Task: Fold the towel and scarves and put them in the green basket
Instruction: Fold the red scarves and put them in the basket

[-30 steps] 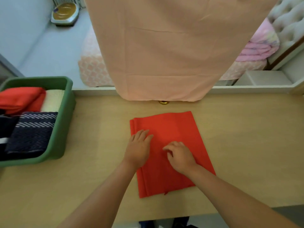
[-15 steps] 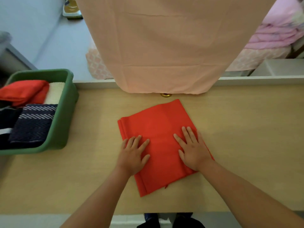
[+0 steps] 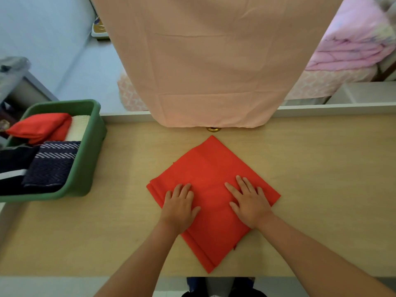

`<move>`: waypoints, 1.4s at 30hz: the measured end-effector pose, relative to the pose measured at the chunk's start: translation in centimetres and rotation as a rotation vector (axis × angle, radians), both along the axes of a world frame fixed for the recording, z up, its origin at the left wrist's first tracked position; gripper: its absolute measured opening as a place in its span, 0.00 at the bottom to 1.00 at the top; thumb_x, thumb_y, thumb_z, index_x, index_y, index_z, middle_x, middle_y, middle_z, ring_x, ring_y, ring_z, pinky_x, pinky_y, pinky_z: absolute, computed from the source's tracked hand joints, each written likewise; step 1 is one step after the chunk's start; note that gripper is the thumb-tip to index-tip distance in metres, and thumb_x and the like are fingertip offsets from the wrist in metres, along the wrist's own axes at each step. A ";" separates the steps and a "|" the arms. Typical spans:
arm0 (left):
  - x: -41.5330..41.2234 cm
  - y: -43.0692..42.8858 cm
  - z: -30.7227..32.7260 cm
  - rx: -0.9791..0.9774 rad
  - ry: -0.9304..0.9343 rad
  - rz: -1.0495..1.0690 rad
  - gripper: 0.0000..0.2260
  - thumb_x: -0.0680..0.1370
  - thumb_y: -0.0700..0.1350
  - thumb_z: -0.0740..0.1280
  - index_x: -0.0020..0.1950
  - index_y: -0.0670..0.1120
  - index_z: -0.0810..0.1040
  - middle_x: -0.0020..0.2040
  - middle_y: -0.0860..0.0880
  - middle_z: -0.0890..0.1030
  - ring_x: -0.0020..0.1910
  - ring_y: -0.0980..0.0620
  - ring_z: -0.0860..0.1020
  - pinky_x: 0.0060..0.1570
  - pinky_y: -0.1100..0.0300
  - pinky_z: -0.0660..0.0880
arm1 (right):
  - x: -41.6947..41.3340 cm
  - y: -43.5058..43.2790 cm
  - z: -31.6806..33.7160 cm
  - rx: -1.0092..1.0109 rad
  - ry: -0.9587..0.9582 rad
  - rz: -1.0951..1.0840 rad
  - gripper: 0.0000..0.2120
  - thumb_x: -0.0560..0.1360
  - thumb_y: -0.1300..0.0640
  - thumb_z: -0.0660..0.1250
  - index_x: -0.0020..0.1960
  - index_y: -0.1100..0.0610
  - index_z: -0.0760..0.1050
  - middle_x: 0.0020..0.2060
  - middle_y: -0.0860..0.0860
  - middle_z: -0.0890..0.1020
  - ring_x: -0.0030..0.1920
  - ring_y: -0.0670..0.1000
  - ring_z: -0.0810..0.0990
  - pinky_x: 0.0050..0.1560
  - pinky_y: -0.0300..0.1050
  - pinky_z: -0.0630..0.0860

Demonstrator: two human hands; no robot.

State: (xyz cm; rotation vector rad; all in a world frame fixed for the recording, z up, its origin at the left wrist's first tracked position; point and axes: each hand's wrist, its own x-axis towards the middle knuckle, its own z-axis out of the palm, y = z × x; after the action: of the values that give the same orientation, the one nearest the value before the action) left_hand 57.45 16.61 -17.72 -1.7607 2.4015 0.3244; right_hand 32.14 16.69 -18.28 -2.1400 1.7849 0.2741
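Observation:
A folded red scarf lies on the wooden table, turned like a diamond with one corner pointing at me. My left hand lies flat on its left part, fingers straight. My right hand presses flat on its right part, fingers spread. The green basket stands at the table's left end. Inside it are a folded red scarf, a cream towel and a dark blue patterned scarf.
A peach cloth hangs down over the table's far edge, with a small brass knob just under its hem. Behind it stands a bed with pink bedding. The table's near edge runs just below the scarf.
Both hands have turned the red scarf clockwise on the table, from nearly square-on to a diamond. My right hand went from curled fingertips to flat and spread.

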 end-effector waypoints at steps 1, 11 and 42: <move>-0.4 0.2 0.1 -0.029 0.012 0.015 0.26 0.76 0.64 0.52 0.61 0.49 0.75 0.70 0.47 0.72 0.67 0.43 0.71 0.59 0.44 0.72 | -0.2 0.0 0.3 0.006 0.019 0.001 0.31 0.80 0.40 0.53 0.79 0.38 0.44 0.81 0.52 0.47 0.80 0.54 0.47 0.72 0.62 0.58; -5.2 -0.7 -0.5 0.158 0.115 0.033 0.29 0.80 0.55 0.57 0.79 0.59 0.51 0.81 0.50 0.44 0.79 0.46 0.43 0.75 0.46 0.48 | -0.8 2.3 0.9 -0.142 0.117 -0.085 0.28 0.71 0.40 0.58 0.69 0.46 0.74 0.56 0.56 0.79 0.53 0.58 0.77 0.51 0.56 0.74; -1.4 6.9 -0.2 -0.007 0.252 -0.275 0.21 0.66 0.68 0.63 0.51 0.55 0.75 0.57 0.55 0.71 0.58 0.52 0.69 0.55 0.53 0.67 | -1.7 8.0 2.6 0.070 -0.064 0.327 0.35 0.67 0.36 0.68 0.72 0.39 0.67 0.80 0.52 0.44 0.79 0.55 0.47 0.78 0.54 0.48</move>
State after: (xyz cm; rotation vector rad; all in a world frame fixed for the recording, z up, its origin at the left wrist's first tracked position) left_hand 56.03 23.47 -17.90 -1.4392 2.7772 0.5293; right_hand 30.40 24.70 -15.72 -2.3556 1.3647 0.3371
